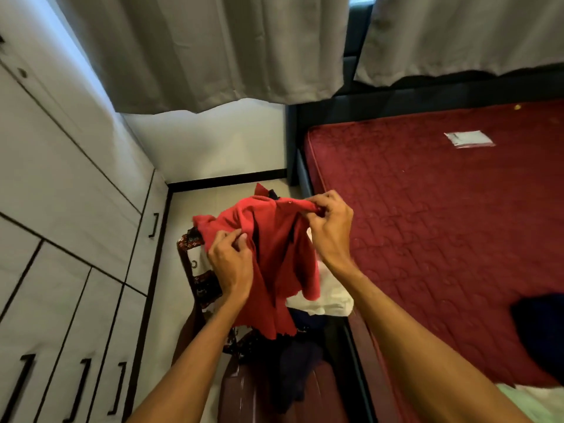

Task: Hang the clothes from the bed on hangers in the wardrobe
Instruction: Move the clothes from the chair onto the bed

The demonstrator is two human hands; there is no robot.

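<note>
Bedroom aisle beside the bed [427,224]: a red shirt [274,257] is hanging in mid-air just off the bed's edge, toward the wardrobe [76,193]. The left hand [230,264] is pinching its side fold; the right hand [331,230] is pinching its top edge.

Head-worn view, facing forward and down

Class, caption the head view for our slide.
Left hand and right hand hold a red garment between wardrobe and bed.
</note>
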